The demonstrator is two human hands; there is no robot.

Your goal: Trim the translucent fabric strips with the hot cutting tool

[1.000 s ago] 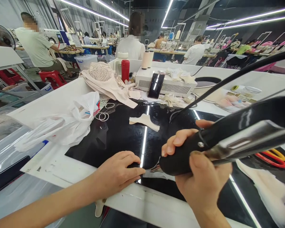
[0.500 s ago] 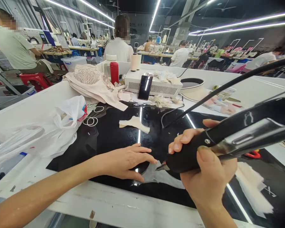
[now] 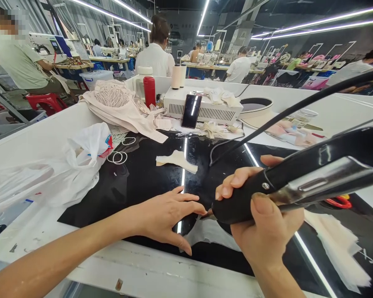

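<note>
My right hand (image 3: pixel 267 223) is wrapped around a black corded hand tool (image 3: pixel 298 174) with a metal lever along its side. Its pointed metal tip reaches the upper edge of a thin, pale, curved fabric piece (image 3: pixel 213 231) on the black sheet. My left hand (image 3: pixel 168 215) lies with fingers spread at the left of that piece, index fingertip right beside the tool's tip. Whether the fingertip touches the tip I cannot tell. Farther back lies a cream fabric piece (image 3: pixel 176 160). A stack of pale fabric pieces (image 3: pixel 337 244) rests to the right of my right hand.
The tool's black cable (image 3: pixel 286 114) arcs across the right side. At the back are a phone (image 3: pixel 191 111), a vented white box (image 3: pixel 211 111), a red bottle (image 3: pixel 149 92) and beige garments (image 3: pixel 118 105). A white plastic bag (image 3: pixel 77 165) lies left; red-handled scissors (image 3: pixel 340 202) lie right.
The tool has shifted slightly left, bringing its tip up to my left index fingertip. My left thumb has moved a little down and right. The camera view has shifted slightly.
</note>
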